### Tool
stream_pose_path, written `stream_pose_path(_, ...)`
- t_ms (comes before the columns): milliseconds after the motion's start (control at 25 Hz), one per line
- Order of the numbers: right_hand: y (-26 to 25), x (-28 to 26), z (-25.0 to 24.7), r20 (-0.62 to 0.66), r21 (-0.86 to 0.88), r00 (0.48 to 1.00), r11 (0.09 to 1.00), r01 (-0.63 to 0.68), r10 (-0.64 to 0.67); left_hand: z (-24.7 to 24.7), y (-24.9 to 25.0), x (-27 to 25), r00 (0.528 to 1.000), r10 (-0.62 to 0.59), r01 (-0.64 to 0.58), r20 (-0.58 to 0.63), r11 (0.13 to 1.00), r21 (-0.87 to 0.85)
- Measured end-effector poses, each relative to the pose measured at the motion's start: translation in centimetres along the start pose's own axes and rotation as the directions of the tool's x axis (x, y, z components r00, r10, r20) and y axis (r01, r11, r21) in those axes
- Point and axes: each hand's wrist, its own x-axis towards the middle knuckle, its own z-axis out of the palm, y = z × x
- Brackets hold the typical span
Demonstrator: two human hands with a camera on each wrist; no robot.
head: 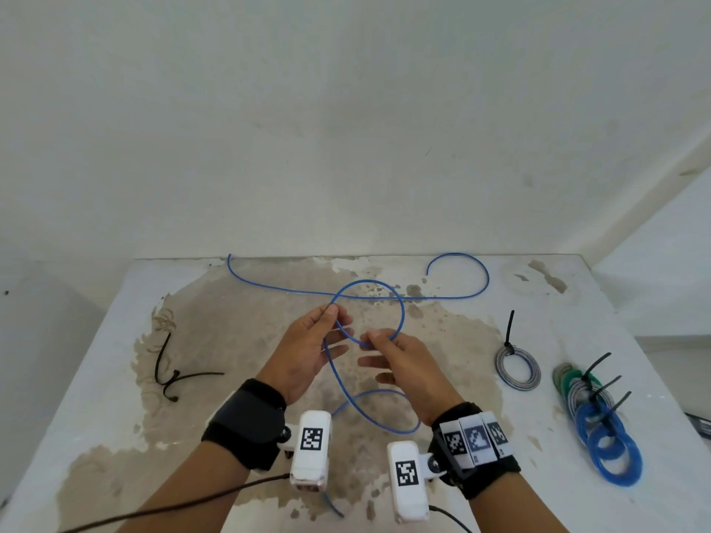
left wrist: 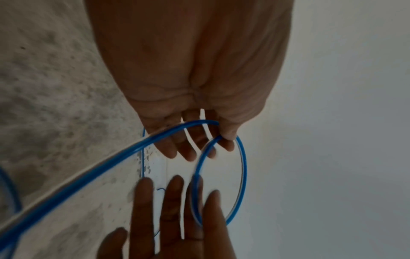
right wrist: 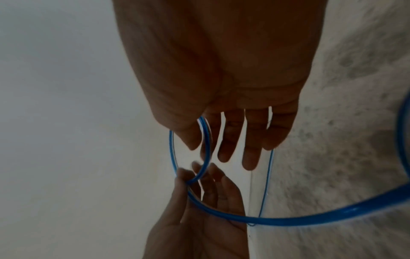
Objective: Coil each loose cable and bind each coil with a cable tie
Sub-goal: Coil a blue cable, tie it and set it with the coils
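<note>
- A plain, bare room, more a makeshift work corner than a fitted workshop or lab.
- White walls fill the upper frame, scuffed and unadorned, meeting in a corner at the upper right.
- A white table with worn, brown-stained paint fills the lower frame, pushed against the wall.

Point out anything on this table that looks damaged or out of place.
The table top is damaged: its white coating has worn away in a large brown patch across the middle. Otherwise only the loose blue cable sprawls uncoiled; the bound coils sit tidily at right.
</note>
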Motion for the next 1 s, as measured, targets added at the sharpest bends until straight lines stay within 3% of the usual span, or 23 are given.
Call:
stream_pose_path(120,-0.6,0.2,-0.7,-0.091,0.104,0.991,0.989,0.108,-0.099,-0.1,-0.1,-0.4,0.999,-0.012,0.012,0.039,1.0,0.011)
stream_pose_path(280,-1.4,0.1,-0.2,-0.02,-0.055,0.984,0.983,0.174,-0.176,0.3,0.1,-1.2,0.998,-0.027,0.024,0.055,0.998,0.056)
stream_pose_path(440,-1.0,0.1,0.7,0.039,-0.153,0.989,0.977,0.149,-0.145,0.4,0.2,-1.6,0.997,-0.071,0.071,0.037,0.997,0.02)
stream_pose_path(720,-1.1,-0.6,1.4,0.13,-0.064,0.989,0.995,0.08,-0.072,-0.2,0.0,-2.7,0.998,-0.041,0.033,0.04,0.982,0.188)
stream_pose_path(1000,-0.7,-0.4,2.0,0.065,-0.046,0.995,0.996,0.08,-0.077,0.0,-0.1,-2.9,0.999,-0.024,0.018,0.035,0.987,0.159)
